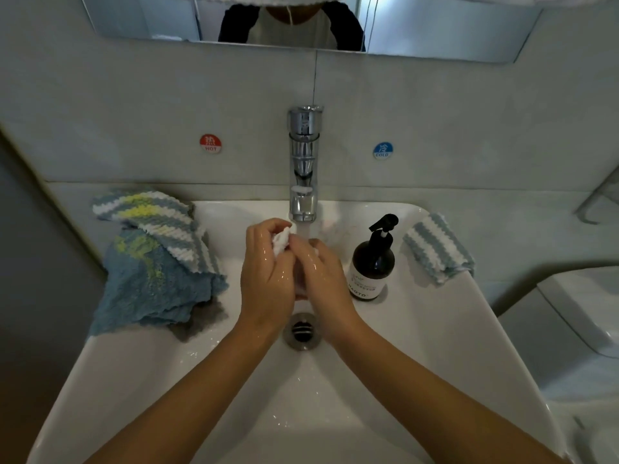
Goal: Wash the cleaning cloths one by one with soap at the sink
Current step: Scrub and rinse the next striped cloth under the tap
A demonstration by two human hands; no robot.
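Note:
Both my hands hold a small bunched white cloth [282,242] under the running chrome tap [303,169], over the middle of the white sink [435,329]. My left hand [266,276] grips the cloth's top, and my right hand [323,274] curls around its lower part, which is mostly hidden. Both hands are wet. A pile of blue, white and yellow striped cloths [157,259] lies on the sink's left rim. One folded blue-and-white striped cloth [437,247] lies on the right rim. A dark soap bottle with a black pump [373,262] stands just right of my right hand.
The drain [303,329] sits below my wrists in the basin. Hot [210,143] and cold [383,150] stickers mark the tiled wall either side of the tap. A mirror [134,18] hangs above. A white toilet [576,329] stands to the right of the sink.

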